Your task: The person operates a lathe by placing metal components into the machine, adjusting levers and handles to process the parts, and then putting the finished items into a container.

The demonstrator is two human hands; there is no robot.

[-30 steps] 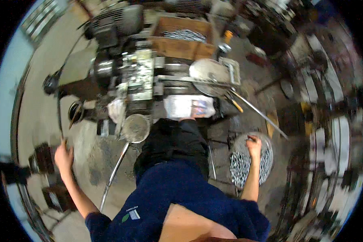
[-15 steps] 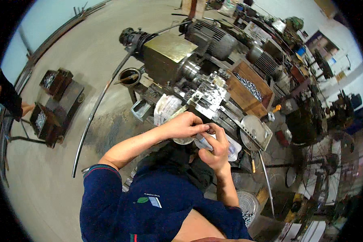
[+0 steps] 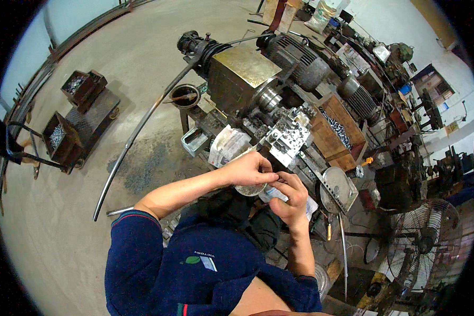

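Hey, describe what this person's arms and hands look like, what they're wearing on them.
Both hands, the left hand and the right hand, are bare, with no gloves. The forearms are bare too. The dark blue sleeves are pushed up to about the elbows, and the left cuff shows a thin red stripe.

We count two bare hands, the left hand point(image 3: 246, 169) and the right hand point(image 3: 288, 196), meeting over one shallow metal dish point(image 3: 249, 189). On the floor to the left sit two dark crates point(image 3: 68, 124) of small metal parts (one behind the other). We see one wooden box point(image 3: 336, 126), one standing fan point(image 3: 425, 244), and two large motors point(image 3: 300, 62).
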